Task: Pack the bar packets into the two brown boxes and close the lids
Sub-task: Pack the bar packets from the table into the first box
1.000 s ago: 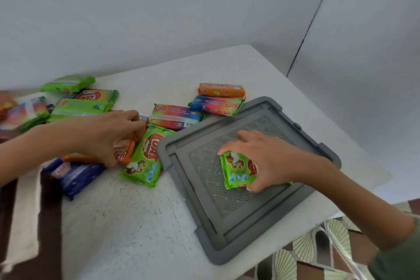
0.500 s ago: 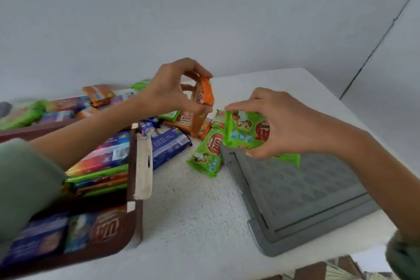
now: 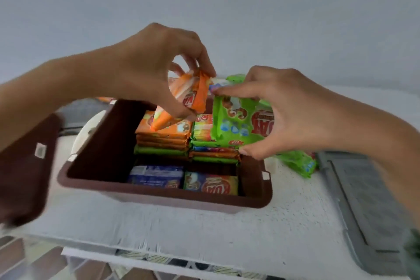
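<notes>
Fingers [image 3: 236, 91] pinch one orange packet [image 3: 193, 96] left, one green packet [image 3: 236, 125] right.

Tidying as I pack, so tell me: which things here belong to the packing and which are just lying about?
Job: orange packet in left hand, green packet in right hand, brown box, stacked packets inside.
Lying about: grey tray.

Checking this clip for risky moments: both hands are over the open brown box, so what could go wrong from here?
1. The rear stacks already look close to the rim of the brown box; more packets on top may stop it closing.
2. The left hand with its orange packet and the right hand with its green packet nearly touch, so they may collide going in.
</notes>
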Available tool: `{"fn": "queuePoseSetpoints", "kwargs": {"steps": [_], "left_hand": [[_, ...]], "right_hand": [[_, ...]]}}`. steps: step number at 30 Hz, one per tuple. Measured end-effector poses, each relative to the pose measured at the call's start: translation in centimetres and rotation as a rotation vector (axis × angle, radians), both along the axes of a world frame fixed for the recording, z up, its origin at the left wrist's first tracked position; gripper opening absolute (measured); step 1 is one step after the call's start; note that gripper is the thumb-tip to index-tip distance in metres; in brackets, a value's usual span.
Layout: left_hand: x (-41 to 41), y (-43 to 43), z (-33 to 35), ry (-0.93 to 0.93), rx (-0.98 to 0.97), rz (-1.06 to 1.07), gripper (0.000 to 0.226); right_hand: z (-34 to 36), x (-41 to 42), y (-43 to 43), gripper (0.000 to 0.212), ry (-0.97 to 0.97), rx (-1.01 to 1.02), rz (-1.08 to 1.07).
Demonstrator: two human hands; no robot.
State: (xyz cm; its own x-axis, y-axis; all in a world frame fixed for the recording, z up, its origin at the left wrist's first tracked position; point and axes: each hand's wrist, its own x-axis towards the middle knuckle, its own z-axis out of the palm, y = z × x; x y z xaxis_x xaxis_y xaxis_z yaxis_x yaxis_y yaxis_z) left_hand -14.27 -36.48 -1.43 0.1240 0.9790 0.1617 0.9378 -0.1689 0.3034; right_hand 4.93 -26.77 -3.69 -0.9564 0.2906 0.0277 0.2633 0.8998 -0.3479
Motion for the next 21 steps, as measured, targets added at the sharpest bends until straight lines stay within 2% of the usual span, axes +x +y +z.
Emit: {"fn": "queuePoseSetpoints", "kwargs": {"steps": [3, 8, 12, 21], "left_hand": [[-1.2, -2.2, -2.9, 0.026, -0.102, 0.014, 0.058], [-2.4, -2.7, -7.2, 0.17, -0.366, 0.038, 0.059], [-2.8, -2.0, -10.0, 0.245, -0.56, 0.01, 0.058], [-3.5, -1.3, -14.4, 0.26, -0.605, -0.102, 0.064]], "right_hand": [[-2.0, -2.4, -1.5, 0.09, -0.032, -0.008, 0.057], [-5.4, -5.2, -3.3, 0.088, -0.23, 0.067, 0.123], [-7.0, -6.3, -3.2, 0.087, -0.288, 0.07, 0.1], [-11.1, -8.4, -2.9, 0.064, -0.426, 0.026, 0.132]]}}
